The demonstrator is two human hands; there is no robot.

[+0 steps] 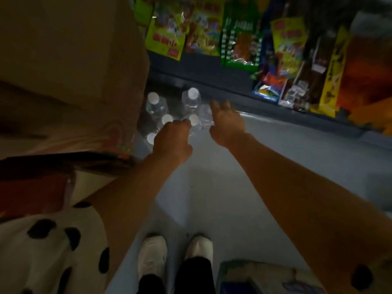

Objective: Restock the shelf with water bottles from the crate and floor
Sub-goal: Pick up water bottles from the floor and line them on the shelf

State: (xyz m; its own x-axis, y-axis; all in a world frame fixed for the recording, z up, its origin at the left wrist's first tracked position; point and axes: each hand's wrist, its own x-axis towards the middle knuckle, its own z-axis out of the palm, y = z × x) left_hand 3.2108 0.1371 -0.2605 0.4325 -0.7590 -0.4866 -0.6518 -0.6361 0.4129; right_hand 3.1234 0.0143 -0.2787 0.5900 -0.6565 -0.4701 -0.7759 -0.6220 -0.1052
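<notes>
Several clear water bottles with white caps (pixel 192 93) stand in a cluster on the grey floor (pixel 212 187), beside the foot of the shelf. My left hand (pixel 171 141) hangs over the near bottles with its fingers bent down among the caps; its fingertips are hidden, so a grip cannot be told. My right hand (pixel 227 122) reaches in from the right with fingers spread and blurred. It is just beside a bottle (pixel 204 115) at the cluster's right edge and holds nothing.
A large cardboard box (pixel 63 60) fills the upper left, with a dark red object (pixel 31 196) below it. Snack bags (pixel 165 37) line the low shelf (pixel 212 79) at the back and right. My shoes (pixel 152 255) stand below, next to a wrapped pack (pixel 254 276).
</notes>
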